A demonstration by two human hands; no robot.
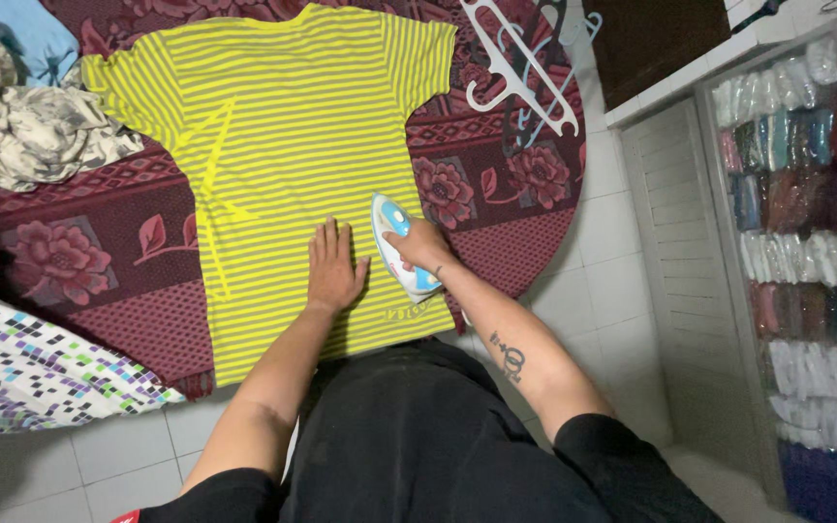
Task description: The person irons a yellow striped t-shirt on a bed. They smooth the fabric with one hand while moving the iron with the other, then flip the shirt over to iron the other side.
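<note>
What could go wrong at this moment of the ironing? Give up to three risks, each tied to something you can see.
1. The left hand lies flat on the striped shirt right beside the iron; a sideways slip could burn the fingers.
2. The right hand holds the iron near the shirt's edge; it might run onto the red floral cloth.
3. Lingering in one place may scorch the shirt.
</note>
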